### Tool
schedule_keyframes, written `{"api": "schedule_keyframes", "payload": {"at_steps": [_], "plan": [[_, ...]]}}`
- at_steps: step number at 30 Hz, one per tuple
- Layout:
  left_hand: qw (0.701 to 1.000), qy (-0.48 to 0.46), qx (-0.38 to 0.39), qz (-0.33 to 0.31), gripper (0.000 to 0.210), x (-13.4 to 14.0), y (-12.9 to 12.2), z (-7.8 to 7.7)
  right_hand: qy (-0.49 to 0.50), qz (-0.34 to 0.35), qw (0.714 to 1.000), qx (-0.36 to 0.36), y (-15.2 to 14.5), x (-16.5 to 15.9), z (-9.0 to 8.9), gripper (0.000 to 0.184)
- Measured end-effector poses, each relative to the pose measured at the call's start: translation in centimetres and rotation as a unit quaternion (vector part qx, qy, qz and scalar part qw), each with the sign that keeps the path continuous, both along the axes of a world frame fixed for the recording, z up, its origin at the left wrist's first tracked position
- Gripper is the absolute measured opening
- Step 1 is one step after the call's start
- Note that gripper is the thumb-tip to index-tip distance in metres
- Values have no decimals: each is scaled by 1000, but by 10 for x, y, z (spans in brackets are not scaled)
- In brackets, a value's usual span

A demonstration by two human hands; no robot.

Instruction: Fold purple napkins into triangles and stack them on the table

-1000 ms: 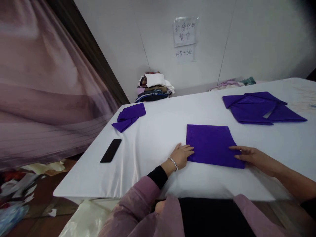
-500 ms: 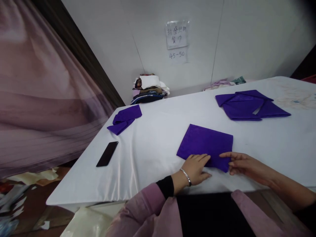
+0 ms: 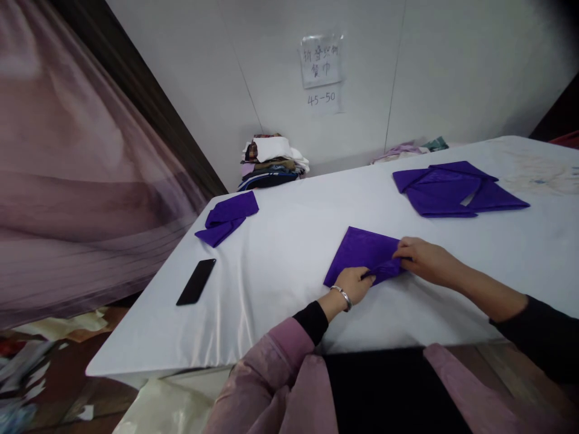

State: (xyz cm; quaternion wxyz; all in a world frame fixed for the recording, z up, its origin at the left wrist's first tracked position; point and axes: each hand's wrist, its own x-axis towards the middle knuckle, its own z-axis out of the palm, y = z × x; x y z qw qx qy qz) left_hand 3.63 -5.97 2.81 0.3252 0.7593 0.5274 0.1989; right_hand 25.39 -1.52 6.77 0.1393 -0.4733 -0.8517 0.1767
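A purple cloth napkin (image 3: 362,250) lies partly folded near the table's front edge. My left hand (image 3: 355,285), with a silver bracelet at the wrist, pinches its near edge between thumb and fingers. At the napkin's right corner, my right hand (image 3: 416,256) grips the fabric and holds it up and inward, so the near side is bunched and turned over. The fingers of both hands cover parts of the cloth.
A folded purple cloth (image 3: 452,190) lies at the back right, and another purple cloth (image 3: 230,216) at the left. A black phone (image 3: 196,282) rests by the left edge of the white table (image 3: 289,241). Piled clothes (image 3: 271,163) stand behind, against the wall.
Both hands have closed on the napkin's near edge. My right hand has moved away from me and slightly left, lifting the right corner and turning the near side up.
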Motion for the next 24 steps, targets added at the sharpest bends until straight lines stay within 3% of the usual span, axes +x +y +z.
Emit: {"api": "schedule_keyframes", "payload": {"at_steps": [3, 6, 8, 13, 24], "plan": [[998, -35, -38, 42, 24, -5, 10, -2, 55, 28, 997, -43, 25, -7, -3, 18], [991, -63, -61, 102, 35, -16, 16, -4, 84, -31, 983, -160, 49, -17, -14, 30], [987, -55, -59, 137, 51, -26, 17, -3, 80, -71, 978, -177, 62, -24, -23, 29], [987, 18, -17, 162, 59, -55, 6, -1, 10, -107, 989, -106, 83, -36, -40, 23], [982, -29, 52, 177, 61, -80, -21, -16, -111, -143, 983, 8, 79, -52, -43, 29]]}}
